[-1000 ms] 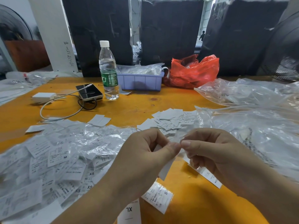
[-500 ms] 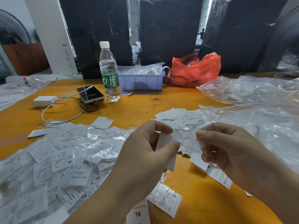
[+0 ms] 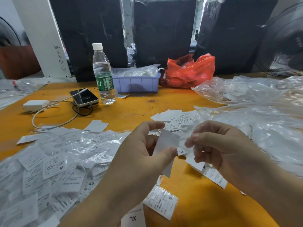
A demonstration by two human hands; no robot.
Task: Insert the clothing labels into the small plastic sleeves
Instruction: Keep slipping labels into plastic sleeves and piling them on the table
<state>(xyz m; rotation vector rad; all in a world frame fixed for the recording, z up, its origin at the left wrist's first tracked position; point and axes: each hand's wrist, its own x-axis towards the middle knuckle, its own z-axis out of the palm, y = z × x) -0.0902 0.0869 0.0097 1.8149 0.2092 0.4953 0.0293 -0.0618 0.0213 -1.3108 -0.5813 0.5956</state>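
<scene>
left hand [image 3: 141,149]: pinching a blank white label [image 3: 166,141] between thumb and fingers, holding it up just above the table, right in the middle of the view

right hand [image 3: 218,145]: fingers curling round a thin clear plastic sleeve [image 3: 188,140], its open end sitting just beside the label's edge — can't tell if they're touching

writing: sizes showing on the loose tags — "XL" on one at 6 o'clock [image 3: 133,217], "S" on the one next to it [image 3: 161,202], plus "M", "XS" and "MADE IN CHINA" in the big heap of sleeved labels [image 3: 54,164] spreading out at 8 o'clock

bare labels: a smaller pile [image 3: 175,117] lying at 12 o'clock from the hands

table [image 3: 131,108]: orange-yellow top, kinda worn

further back: a water bottle [image 3: 103,74] with a green wrap standing at 11 o'clock, print too small to read, a phone [image 3: 84,97] with a white cable lying beside it, a purple bin [image 3: 136,82] and a red plastic bag [image 3: 190,71] sitting near 12

clear bags [image 3: 246,108]: piling up at 2 o'clock

room: dark plastic-wrapped blocks [image 3: 164,30] standing behind the table, a white post [image 3: 42,38] with handwritten digits I can't read — looking like a workshop
</scene>
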